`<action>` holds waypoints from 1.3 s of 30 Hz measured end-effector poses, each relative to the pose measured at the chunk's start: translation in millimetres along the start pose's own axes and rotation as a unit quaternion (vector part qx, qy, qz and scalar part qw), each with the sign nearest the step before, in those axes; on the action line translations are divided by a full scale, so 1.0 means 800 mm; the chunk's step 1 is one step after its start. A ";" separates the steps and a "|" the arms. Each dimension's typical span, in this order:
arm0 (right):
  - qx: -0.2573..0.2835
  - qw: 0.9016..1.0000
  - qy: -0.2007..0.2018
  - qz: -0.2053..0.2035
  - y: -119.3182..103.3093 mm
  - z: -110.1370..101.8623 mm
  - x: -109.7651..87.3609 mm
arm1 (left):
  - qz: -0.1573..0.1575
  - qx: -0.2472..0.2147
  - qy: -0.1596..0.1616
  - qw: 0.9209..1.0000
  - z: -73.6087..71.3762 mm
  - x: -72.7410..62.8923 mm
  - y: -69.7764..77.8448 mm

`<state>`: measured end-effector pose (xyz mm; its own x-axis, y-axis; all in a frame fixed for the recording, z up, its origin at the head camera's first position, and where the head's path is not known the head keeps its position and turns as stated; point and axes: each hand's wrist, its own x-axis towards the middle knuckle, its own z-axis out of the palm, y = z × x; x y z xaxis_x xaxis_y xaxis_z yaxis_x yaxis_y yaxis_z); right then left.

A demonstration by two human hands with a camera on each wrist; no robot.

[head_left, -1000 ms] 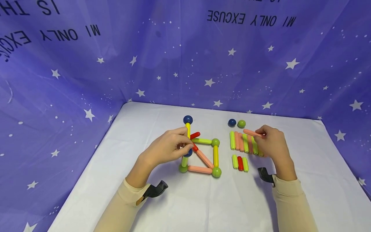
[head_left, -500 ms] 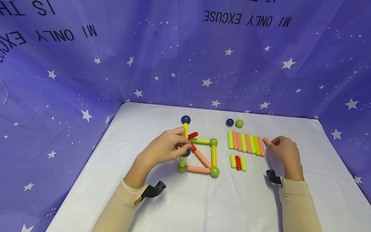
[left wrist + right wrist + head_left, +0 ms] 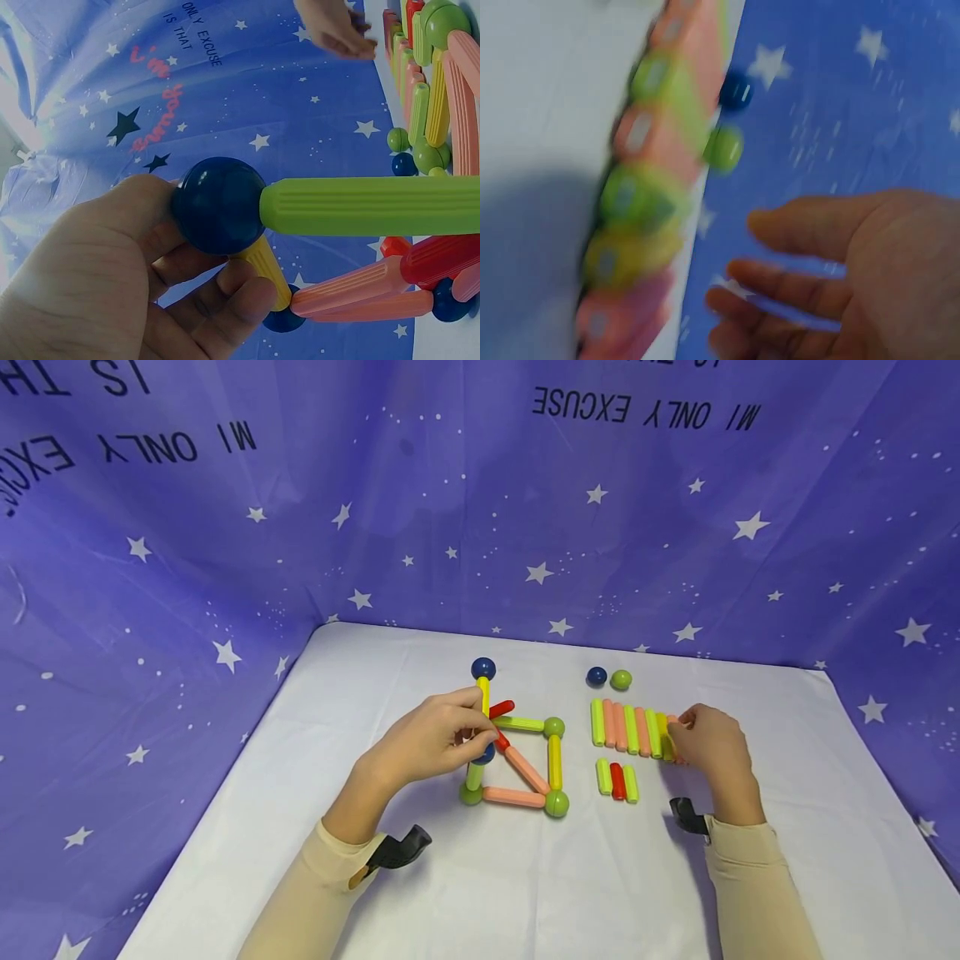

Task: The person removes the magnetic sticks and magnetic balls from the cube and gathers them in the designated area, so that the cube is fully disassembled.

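Observation:
My left hand [image 3: 435,731] pinches the near blue ball [image 3: 221,206] at the top of a stick-and-ball frame, fingers curled by a yellow stick [image 3: 264,274]. From this ball a light green stick [image 3: 375,206] runs down to a green ball [image 3: 471,793]. A pink stick [image 3: 513,797] and a yellow stick [image 3: 555,762] form sides of the base. My right hand [image 3: 712,752] is over the right end of a row of sticks [image 3: 619,727]. In the blurred right wrist view its fingers are spread apart with nothing between them; a pink stick [image 3: 622,322] lies close by.
Behind the row sit a loose blue ball [image 3: 597,677] and a green ball [image 3: 621,679]. Short sticks, two green and one red [image 3: 618,782], lie in front of it. A purple star-patterned cloth [image 3: 540,527] walls the back and sides of the white table [image 3: 525,893].
My right hand carried a pink stick to the row's right end, and now, back a little to the left, its fingers no longer hold it. The left hand keeps its hold.

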<state>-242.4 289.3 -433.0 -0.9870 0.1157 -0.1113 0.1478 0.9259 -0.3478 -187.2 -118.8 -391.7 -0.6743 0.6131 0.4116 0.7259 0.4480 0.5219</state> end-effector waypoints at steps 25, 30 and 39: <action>0.062 0.925 -0.088 -0.363 -0.223 0.096 0.001 | 0.019 -0.004 0.009 1.000 -0.001 -0.001 -0.004; 0.070 0.924 -0.103 -0.361 -0.222 0.092 0.000 | 0.017 0.006 0.011 1.000 -0.002 0.001 -0.002; 0.107 0.946 -0.089 -0.294 -0.186 0.073 -0.004 | 0.003 0.008 -0.001 1.000 -0.001 -0.001 -0.001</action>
<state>-257.2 130.1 -435.0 -0.8794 -0.4760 0.0108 -0.3945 0.7157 -0.5763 -187.4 -120.3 -392.1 -0.6697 0.6167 0.4138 0.7321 0.4547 0.5072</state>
